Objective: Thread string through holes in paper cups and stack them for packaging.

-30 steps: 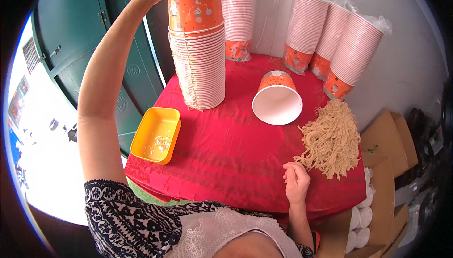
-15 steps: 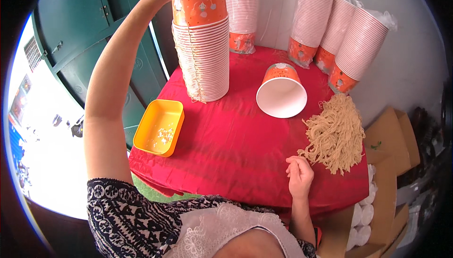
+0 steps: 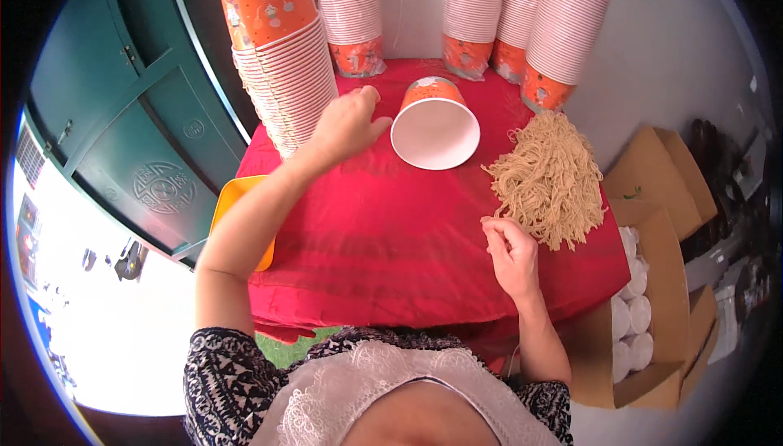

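Note:
My left hand [image 3: 351, 122] hangs over the table between a tall stack of paper buckets [image 3: 281, 79] and a single paper bucket [image 3: 436, 134]. Its thumb stands apart from the fingers, and nothing shows in it. The single bucket is orange outside and white inside, lying tipped with its mouth toward me. Thin tan strands run down the side of the stack, whose top bucket is inverted. Beside a heap of tan strings [image 3: 555, 181], my right hand [image 3: 514, 254] has its fingers curled and thumb pressed in. What it may hold is hidden.
Plastic-wrapped bucket stacks [image 3: 567, 26] line the back of the red-covered table [image 3: 375, 258]. A yellow tray [image 3: 232, 195] at the left is partly hidden by my left forearm. Cardboard boxes [image 3: 661, 283] with white rolls stand right of the table, and a green door [image 3: 139, 144] at left.
My left hand has come down from the top of the tall stack, toward the single bucket. My right hand keeps its curled shape near the strings. The whole view has shifted.

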Available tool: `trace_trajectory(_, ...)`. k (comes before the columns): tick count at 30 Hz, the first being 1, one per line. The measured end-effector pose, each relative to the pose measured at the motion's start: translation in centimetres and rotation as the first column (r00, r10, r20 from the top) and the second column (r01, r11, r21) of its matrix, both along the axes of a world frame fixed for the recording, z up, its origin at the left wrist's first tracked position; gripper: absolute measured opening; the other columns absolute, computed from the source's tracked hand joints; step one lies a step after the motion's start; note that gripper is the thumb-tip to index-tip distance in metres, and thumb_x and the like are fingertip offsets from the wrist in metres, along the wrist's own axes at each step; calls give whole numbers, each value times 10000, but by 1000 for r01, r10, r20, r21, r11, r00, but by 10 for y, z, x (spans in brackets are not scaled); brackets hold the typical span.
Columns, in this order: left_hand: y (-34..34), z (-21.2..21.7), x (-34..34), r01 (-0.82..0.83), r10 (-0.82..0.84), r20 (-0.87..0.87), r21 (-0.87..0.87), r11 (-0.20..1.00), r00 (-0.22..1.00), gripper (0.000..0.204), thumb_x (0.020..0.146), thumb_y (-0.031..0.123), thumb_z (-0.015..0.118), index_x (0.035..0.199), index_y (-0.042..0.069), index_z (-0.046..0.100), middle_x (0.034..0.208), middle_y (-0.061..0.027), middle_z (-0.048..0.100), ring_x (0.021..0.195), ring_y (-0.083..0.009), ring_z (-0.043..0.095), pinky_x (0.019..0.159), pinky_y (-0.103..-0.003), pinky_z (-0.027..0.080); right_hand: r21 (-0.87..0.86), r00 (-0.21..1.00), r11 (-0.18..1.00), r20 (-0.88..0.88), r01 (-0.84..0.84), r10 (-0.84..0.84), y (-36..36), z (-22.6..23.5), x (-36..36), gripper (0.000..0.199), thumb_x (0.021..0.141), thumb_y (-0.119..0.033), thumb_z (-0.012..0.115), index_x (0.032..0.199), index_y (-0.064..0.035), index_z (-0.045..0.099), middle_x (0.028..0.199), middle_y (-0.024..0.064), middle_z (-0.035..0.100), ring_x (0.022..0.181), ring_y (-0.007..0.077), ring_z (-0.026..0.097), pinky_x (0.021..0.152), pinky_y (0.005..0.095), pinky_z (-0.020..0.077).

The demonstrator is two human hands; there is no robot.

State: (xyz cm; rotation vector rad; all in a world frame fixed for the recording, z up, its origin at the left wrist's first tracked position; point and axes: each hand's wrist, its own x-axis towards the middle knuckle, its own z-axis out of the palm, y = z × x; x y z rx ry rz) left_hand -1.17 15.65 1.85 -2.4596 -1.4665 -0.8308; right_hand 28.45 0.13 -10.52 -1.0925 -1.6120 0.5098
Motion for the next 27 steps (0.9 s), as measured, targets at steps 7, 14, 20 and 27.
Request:
trace_trajectory(7,47,-71,23,-153,163,68,-124,980,984,385,861,364,688,825,-14,625,873,-249,677,852,-432,672,767,-546,528,-6,984,985,22,174,-174,-13,0,38,124,970,-41,608,1032,47,672,921,77,675,703,103,601,598,248,510)
trace_trajectory(14,26,-46,23,-4,-23,247,110,994,969,293,850,211,642,694,-35,609,733,-223,615,720,-416,641,675,-524,502,-73,958,955,46,287,-284,-25,-5,57,101,914,-2,652,1005,27,682,916,118,686,790,203,666,695,302,518)
trace_trajectory(20,-33,-29,-6,-93,127,518,-90,992,846,281,828,153,610,667,-76,637,486,-174,503,443,-170,529,477,-397,418,25,938,957,194,288,-287,-12,-10,60,98,878,-25,694,971,7,691,910,132,678,812,287,671,726,360,530)
trace_trajectory(27,-104,-51,-16,-162,242,690,-179,970,683,307,863,130,620,625,-65,629,491,7,492,482,-58,468,436,-300,351,143,882,962,386,233,-271,17,-2,77,72,852,-38,707,920,-18,689,895,110,615,866,300,614,768,406,503)
